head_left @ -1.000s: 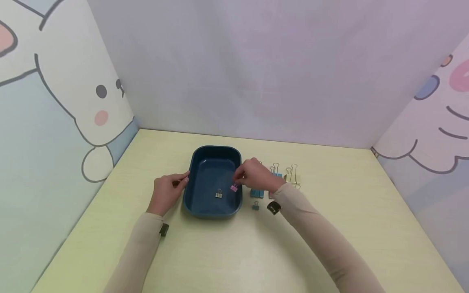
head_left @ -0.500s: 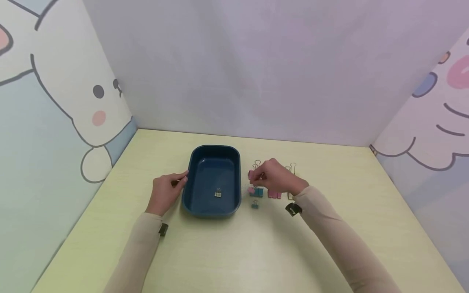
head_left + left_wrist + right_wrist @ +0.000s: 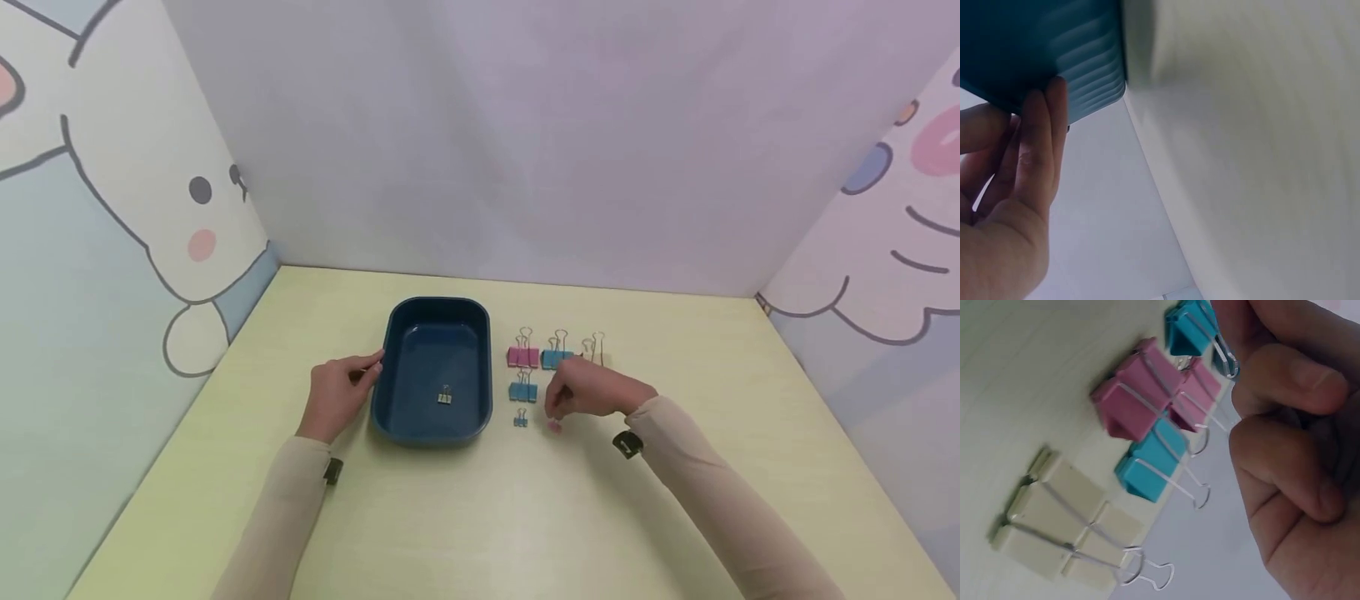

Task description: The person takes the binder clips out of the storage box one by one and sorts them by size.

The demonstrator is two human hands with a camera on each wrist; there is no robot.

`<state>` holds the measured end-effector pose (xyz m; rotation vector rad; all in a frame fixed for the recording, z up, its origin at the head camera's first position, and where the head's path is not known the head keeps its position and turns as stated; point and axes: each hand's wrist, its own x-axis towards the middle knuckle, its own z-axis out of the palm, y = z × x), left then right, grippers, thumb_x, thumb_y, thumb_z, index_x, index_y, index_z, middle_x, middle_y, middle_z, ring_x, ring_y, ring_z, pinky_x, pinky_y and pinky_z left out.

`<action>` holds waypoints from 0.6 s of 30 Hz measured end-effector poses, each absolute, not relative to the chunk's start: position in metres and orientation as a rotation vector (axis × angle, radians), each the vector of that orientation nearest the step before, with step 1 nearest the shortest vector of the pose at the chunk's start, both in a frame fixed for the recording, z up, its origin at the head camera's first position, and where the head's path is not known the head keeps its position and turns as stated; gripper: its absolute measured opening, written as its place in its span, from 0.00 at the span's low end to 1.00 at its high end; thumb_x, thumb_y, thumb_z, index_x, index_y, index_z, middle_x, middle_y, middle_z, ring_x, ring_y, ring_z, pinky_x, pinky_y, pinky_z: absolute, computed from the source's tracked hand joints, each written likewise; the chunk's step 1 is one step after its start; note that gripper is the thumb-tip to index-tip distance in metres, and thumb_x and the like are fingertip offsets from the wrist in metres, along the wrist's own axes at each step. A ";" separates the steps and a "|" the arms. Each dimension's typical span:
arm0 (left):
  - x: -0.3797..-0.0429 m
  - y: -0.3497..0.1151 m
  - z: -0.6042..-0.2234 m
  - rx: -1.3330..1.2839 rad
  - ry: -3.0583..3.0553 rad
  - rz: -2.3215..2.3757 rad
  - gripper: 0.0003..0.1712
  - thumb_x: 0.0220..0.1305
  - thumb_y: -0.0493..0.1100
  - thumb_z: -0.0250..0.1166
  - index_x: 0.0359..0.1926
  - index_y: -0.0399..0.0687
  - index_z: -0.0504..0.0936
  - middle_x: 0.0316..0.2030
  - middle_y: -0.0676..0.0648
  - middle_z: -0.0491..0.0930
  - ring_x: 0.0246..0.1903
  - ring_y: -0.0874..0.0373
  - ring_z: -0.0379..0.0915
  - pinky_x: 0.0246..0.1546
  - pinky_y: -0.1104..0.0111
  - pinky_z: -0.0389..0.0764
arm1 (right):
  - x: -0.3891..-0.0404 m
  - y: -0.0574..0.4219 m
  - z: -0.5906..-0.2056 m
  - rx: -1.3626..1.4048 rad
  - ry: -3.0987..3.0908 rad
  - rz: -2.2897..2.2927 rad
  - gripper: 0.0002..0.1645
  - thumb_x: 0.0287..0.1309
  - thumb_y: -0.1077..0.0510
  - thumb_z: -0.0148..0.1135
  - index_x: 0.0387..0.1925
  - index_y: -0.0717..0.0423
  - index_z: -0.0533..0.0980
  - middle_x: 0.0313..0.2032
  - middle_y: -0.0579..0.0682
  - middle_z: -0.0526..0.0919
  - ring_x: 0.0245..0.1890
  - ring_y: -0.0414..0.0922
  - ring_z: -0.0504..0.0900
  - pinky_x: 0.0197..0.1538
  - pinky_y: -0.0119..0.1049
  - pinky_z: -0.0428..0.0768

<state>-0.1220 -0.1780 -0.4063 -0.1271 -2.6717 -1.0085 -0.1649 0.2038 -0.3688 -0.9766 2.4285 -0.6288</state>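
My left hand (image 3: 337,397) pinches the left rim of a dark blue rectangular bin (image 3: 393,429); in the left wrist view several fingertips lie against its ribbed outer wall (image 3: 1088,62). One small pale binder clip (image 3: 445,397) lies inside the bin. To the right of the bin, my right hand (image 3: 588,389) pinches a small pink binder clip (image 3: 555,426) low over the table. A small blue binder clip (image 3: 521,418) lies just left of it. In the right wrist view, curled fingers hide the pink clip.
Larger binder clips lie in rows behind the right hand: a pink one (image 3: 522,357), a blue one (image 3: 557,359), a medium blue one (image 3: 522,391) and cream ones (image 3: 1060,506). A medium pink clip (image 3: 1138,390) shows in the right wrist view. Walls enclose the table's back and sides.
My right hand has moved out from over the bin, to the right and toward the front, carrying the small pink binder clip. My left hand stays at the bin's rim.
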 end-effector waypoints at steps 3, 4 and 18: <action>-0.123 -0.178 -0.406 -0.118 -2.676 -1.007 0.16 0.69 0.40 0.64 0.57 0.46 0.84 0.45 0.39 0.89 0.39 0.47 0.88 0.38 0.60 0.86 | -0.166 0.209 -0.372 -0.981 2.408 -0.612 0.06 0.52 0.65 0.74 0.25 0.51 0.88 0.26 0.40 0.87 0.26 0.34 0.77 0.33 0.26 0.80; -0.123 -0.178 -0.406 -0.114 -2.677 -1.007 0.16 0.69 0.40 0.65 0.57 0.46 0.84 0.45 0.39 0.89 0.39 0.47 0.88 0.37 0.61 0.86 | -0.166 0.209 -0.372 -0.986 2.406 -0.604 0.07 0.52 0.65 0.74 0.25 0.50 0.88 0.26 0.40 0.86 0.26 0.34 0.77 0.33 0.26 0.80; -0.123 -0.178 -0.406 -0.108 -2.686 -1.030 0.17 0.70 0.42 0.64 0.57 0.47 0.84 0.45 0.39 0.89 0.38 0.49 0.88 0.32 0.74 0.79 | -0.170 0.211 -0.383 -0.973 2.403 -0.598 0.05 0.51 0.64 0.75 0.25 0.51 0.87 0.25 0.41 0.86 0.25 0.35 0.76 0.31 0.27 0.79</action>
